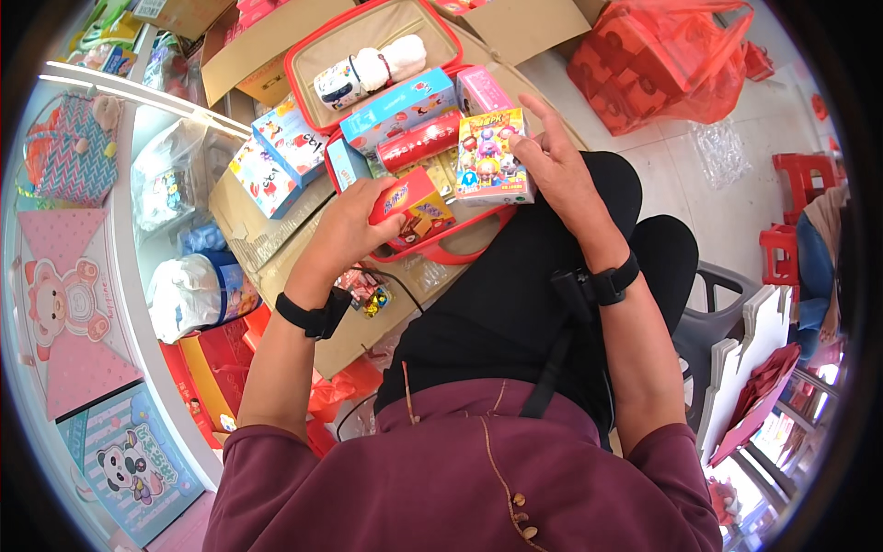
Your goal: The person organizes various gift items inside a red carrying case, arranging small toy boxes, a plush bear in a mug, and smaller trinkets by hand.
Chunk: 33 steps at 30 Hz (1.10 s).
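Observation:
My left hand (348, 224) grips a red snack carton (419, 209) at its left end, over the front of an open red-rimmed case (441, 250). In my right hand (560, 169) is a yellow toy box (492, 155) printed with cartoon figures; the thumb presses its right edge and the index finger points away. Inside the case are a long blue box (400, 107), a red cylinder (421, 141), a pink box (481, 90) and a smaller light-blue box (347, 163). A white cloth-like bundle with a printed wrap (369, 71) lies in the raised lid.
Two printed blue-and-white boxes (279, 162) stand left of the case on cardboard (252, 221). A lit glass display case (131, 290) runs along the left. Red boxes in a red plastic bag (641, 72) sit on the floor, upper right. A grey chair (721, 303) and red stools (783, 252) are rightward, near a seated person.

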### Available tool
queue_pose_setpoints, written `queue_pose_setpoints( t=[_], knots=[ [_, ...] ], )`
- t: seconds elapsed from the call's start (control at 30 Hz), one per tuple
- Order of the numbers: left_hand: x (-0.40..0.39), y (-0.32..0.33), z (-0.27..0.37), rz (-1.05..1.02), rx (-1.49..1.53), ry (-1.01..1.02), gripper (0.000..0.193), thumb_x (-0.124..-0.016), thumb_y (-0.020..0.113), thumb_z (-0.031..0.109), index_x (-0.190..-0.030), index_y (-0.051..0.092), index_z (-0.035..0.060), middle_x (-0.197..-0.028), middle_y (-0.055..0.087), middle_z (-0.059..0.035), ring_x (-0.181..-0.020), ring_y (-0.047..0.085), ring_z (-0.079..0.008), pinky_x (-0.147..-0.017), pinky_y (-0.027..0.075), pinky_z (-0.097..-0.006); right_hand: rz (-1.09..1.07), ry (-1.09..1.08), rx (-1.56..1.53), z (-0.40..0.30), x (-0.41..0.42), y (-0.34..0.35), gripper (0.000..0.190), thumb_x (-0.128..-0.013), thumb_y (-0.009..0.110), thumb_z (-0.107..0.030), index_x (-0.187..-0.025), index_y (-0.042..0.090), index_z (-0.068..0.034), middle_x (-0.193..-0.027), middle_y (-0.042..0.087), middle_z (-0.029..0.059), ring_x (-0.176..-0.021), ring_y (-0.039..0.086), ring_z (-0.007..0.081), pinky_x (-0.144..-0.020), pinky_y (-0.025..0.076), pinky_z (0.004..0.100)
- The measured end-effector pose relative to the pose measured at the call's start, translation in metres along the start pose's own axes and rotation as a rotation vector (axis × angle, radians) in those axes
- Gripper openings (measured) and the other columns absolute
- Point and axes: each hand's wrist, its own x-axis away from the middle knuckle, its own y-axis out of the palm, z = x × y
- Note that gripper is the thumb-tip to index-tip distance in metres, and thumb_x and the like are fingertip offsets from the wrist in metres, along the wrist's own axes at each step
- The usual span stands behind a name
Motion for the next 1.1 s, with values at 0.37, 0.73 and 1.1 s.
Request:
queue_pose_setpoints(
  t=[0.37, 0.73, 1.1],
  knots=[
    [0.004, 0.002, 0.003, -0.018, 0.002, -0.005, 0.052, -0.084, 0.072, 0.021, -0.129, 0.054, 0.0012, -0.113, 0.061, -0.0189, -0.105, 0.062, -0.0336, -0.093, 0.048, -0.0375, -0.189, 0.068, -0.07, 0.019, -0.005, -0.002, 0.044, -0.096, 0.054, -0.016, -0.139, 0.05, -0.008, -0.101, 0.061, 0.0052, -0.088, 0.058, 0.0075, -0.079, 0.048, 0.0242],
    [0.006, 0.002, 0.007, 0.015, -0.003, -0.027, 0.052, -0.082, 0.072, 0.019, -0.127, 0.055, 0.0013, -0.112, 0.061, -0.0172, -0.104, 0.062, -0.032, -0.092, 0.048, -0.0366, -0.22, 0.103, -0.098, 0.021, -0.006, -0.005, 0.043, -0.098, 0.056, -0.02, -0.139, 0.049, -0.009, -0.103, 0.061, 0.0056, -0.092, 0.059, 0.0083, -0.08, 0.048, 0.0244],
    [0.011, 0.0, 0.013, -0.012, -0.033, 0.036, 0.053, -0.079, 0.075, 0.016, -0.124, 0.053, 0.0011, -0.112, 0.059, -0.0178, -0.105, 0.06, -0.0338, -0.091, 0.048, -0.0378, -0.17, 0.058, -0.125, 0.023, -0.005, -0.002, 0.046, -0.096, 0.057, -0.028, -0.138, 0.05, -0.011, -0.085, 0.059, 0.0042, -0.07, 0.055, 0.0084, -0.058, 0.045, 0.026]
  ],
)
